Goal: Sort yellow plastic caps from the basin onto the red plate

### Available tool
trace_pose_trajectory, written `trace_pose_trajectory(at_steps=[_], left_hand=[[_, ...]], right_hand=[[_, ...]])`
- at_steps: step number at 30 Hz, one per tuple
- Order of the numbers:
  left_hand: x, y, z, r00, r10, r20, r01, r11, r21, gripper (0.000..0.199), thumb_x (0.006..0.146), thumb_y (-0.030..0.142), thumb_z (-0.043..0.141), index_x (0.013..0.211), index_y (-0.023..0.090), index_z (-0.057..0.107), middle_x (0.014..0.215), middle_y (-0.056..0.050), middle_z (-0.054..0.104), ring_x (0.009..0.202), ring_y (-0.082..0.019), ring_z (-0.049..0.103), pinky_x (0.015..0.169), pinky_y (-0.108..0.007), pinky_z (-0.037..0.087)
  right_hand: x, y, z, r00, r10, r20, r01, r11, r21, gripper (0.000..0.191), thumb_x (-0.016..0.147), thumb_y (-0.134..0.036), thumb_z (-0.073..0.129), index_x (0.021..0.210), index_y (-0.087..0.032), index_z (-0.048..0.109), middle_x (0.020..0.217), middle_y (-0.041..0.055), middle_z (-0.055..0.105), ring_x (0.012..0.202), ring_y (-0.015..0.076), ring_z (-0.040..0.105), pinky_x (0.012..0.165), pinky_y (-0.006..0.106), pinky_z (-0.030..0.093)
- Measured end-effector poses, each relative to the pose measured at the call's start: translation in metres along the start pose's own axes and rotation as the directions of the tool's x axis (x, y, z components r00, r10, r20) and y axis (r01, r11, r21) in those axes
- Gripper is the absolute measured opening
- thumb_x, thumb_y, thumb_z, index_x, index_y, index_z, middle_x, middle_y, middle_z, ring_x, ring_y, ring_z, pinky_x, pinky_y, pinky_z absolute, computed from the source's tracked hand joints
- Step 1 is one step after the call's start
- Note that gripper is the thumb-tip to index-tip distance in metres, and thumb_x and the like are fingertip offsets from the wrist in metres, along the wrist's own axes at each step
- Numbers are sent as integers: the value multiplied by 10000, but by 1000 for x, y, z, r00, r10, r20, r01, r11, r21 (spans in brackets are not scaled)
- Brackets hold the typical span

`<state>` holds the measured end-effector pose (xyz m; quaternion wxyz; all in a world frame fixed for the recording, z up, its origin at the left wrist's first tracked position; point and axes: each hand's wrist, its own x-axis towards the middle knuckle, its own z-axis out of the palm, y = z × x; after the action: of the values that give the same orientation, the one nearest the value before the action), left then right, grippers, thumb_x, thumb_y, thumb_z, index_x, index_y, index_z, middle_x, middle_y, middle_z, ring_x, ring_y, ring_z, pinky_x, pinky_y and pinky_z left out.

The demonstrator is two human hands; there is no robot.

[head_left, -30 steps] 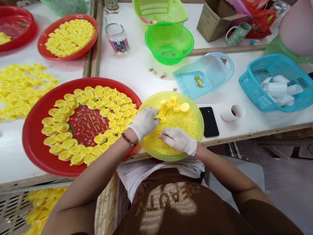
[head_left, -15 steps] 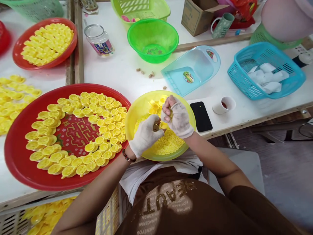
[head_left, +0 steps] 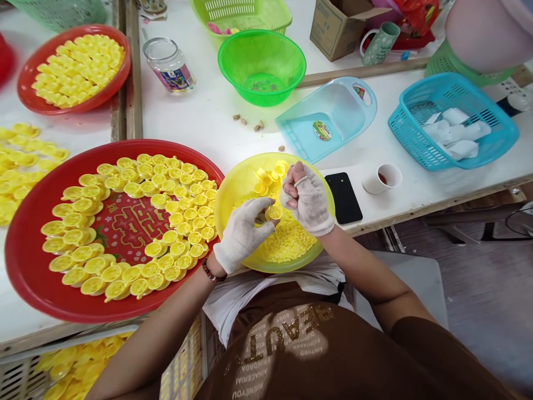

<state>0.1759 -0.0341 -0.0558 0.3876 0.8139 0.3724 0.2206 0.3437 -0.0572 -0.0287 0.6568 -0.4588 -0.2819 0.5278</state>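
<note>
Over a yellow basin (head_left: 227,191) of small yellow pieces, my left hand (head_left: 245,229), in a white fingerless glove, pinches a small round yellow cup (head_left: 273,213) between thumb and fingers. Just right of it, my right hand (head_left: 306,199), gloved the same way, is curled closed above the basin; what its fingers hold, if anything, is hidden. More yellow cups (head_left: 262,180) lie at the basin's far side. On the left, a large red tray (head_left: 25,244) carries many yellow cups set in curved rows around its patterned middle.
A black phone (head_left: 343,197) and a paper cup (head_left: 382,179) with dark liquid stand right of the basin. Beyond are a blue scoop (head_left: 333,119), a green bowl (head_left: 262,66), a glass jar (head_left: 169,64) and a blue basket (head_left: 453,119). Another red tray (head_left: 25,83) is at the back left.
My left hand has shifted slightly left and down, and the cup in its fingers shows more clearly. My right hand has moved a little to the right, away from it.
</note>
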Motion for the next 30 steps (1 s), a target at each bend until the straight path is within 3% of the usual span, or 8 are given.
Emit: trace_pose_trajectory(at_steps=[5,9,13,16,21,24,26,30], left_hand=[[-5,1,-8,998,14,-53,-16,999,-39,308,838,234,684,1138,200,624,1064,-60,695,874,-171,669,812,-315,563],[-6,4,-6,992,30,-121,-26,999,31,244,809,188,665,1033,206,571,968,-36,677,843,-167,650,795,-314,551],[-6,3,-3,987,86,-134,-63,984,167,187,823,181,631,1001,215,584,976,-39,690,867,-184,653,802,-326,540],[-7,-1,-3,992,88,-95,-70,981,183,175,835,181,639,1006,213,618,945,-45,693,824,-184,651,759,-317,536],[-11,2,-12,988,75,-132,-64,994,87,159,848,244,697,995,201,651,970,-49,689,780,-163,641,741,-306,536],[-19,5,-32,977,59,-204,-37,993,113,195,835,287,731,999,199,671,1063,-63,674,768,-147,613,743,-305,530],[-28,-3,-55,950,20,-312,42,981,190,213,832,315,738,1003,201,682,1036,-58,665,760,-149,592,742,-310,516],[-52,-46,-115,813,-142,-565,346,898,271,300,828,401,741,1048,205,685,814,-12,626,704,-162,561,701,-312,463]], right_hand=[[-14,6,-19,996,34,87,-15,977,-213,344,974,-548,567,819,-245,516,602,-71,363,467,86,299,433,254,253],[-20,11,-23,974,45,222,95,809,-580,208,918,-413,672,906,-235,565,805,-22,581,704,130,535,664,304,459],[-22,14,-24,957,34,289,183,704,-687,219,875,-338,727,971,-218,571,987,17,651,903,174,599,839,344,477],[-24,14,-26,938,89,334,160,744,-648,113,957,-314,598,991,-212,566,868,0,621,760,144,582,732,320,477],[-25,13,-30,928,175,328,-13,897,-443,137,991,-318,490,1055,-213,551,674,-67,491,505,88,465,512,258,392],[-26,14,-32,948,168,270,-29,891,-452,131,977,-320,508,1032,-211,557,671,-67,488,496,85,457,487,249,374],[-26,15,-34,950,167,263,0,844,-537,132,979,-310,505,1039,-211,570,666,-63,487,500,94,459,494,260,381],[-27,20,-36,942,118,313,141,710,-690,143,974,-284,511,1041,-206,611,707,-23,538,566,127,499,544,293,412]])
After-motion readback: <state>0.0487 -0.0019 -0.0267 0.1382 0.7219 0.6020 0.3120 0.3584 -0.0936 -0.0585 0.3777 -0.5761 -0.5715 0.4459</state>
